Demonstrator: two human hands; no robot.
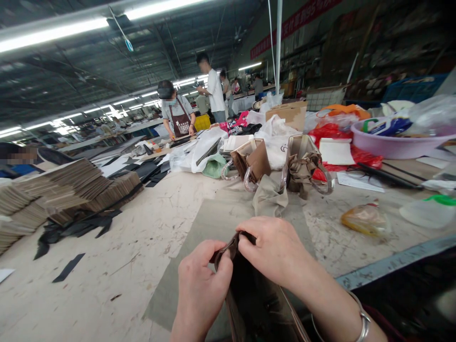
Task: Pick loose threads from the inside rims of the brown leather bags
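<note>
A dark brown bag stands at the near edge of the table, its opening towards me and its inside in shadow. My left hand pinches the bag's upper rim between thumb and fingers. Close beside it, my right hand grips the same rim from the other side, thumb tucked over the edge. Beneath the bag lies a grey-green sheet. Farther out sit two brown handbags with clear handles, a smooth one and another with crumpled cloth over its front.
Stacks of brown panels and black strips lie at left. To the right are a pink-purple basin, a plastic bag with something yellow and the table's metal edge. An aproned person works across the table.
</note>
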